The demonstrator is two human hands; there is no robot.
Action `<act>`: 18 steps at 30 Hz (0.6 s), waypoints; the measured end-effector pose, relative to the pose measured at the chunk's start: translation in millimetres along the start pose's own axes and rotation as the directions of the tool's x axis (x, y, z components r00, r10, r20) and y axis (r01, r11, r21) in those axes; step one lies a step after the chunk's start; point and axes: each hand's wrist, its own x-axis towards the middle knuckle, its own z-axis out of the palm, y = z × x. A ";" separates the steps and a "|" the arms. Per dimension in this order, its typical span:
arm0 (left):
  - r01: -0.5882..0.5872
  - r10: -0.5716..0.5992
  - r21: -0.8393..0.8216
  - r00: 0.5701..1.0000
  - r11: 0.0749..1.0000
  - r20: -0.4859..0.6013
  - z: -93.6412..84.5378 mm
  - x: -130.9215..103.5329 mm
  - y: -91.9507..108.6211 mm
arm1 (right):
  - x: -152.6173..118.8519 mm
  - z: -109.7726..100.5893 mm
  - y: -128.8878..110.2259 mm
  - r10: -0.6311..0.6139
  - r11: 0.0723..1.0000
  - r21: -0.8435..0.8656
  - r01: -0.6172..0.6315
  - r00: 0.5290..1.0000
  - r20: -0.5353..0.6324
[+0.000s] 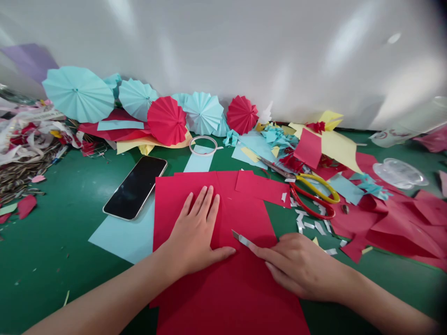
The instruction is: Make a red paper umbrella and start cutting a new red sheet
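Several overlapping sheets of red paper lie in front of me on the green table. My left hand presses flat on the upper left of the red paper, fingers straight and thumb out to the right. In my right hand is a utility knife, my index finger stretched along it. Its blade points up and left, over the red paper near my left thumb; whether the tip touches the paper I cannot tell. A smaller red strip lies across the top right of the sheets.
A phone rests on light blue paper at left. Scissors with red and yellow handles lie at right among white scraps. Pleated paper rosettes line the wall, near a tape roll. Crumpled red paper fills the right.
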 end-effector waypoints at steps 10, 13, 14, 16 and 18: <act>0.005 -0.005 0.015 1.000 1.000 0.001 1.4 0.1 1.1 | -1.5 1.6 1.3 0.004 1.000 -0.008 -0.005 1.000 -0.023; -0.003 0.003 0.019 1.000 1.000 -0.002 2.0 0.4 0.9 | -1.7 2.1 2.4 0.000 1.000 -0.022 -0.001 0.999 -0.051; -0.004 0.004 0.019 1.000 1.000 -0.002 2.0 0.6 0.9 | -1.8 2.1 2.8 0.001 1.000 -0.026 -0.002 0.999 -0.053; -0.002 0.002 0.019 1.000 1.000 0.000 2.2 0.9 0.8 | -1.7 2.3 3.6 0.007 1.000 -0.027 -0.008 0.999 -0.045; 0.002 -0.002 0.019 1.000 1.000 -0.001 2.8 1.0 0.5 | -1.4 2.8 4.4 0.011 1.000 -0.021 -0.012 0.999 -0.039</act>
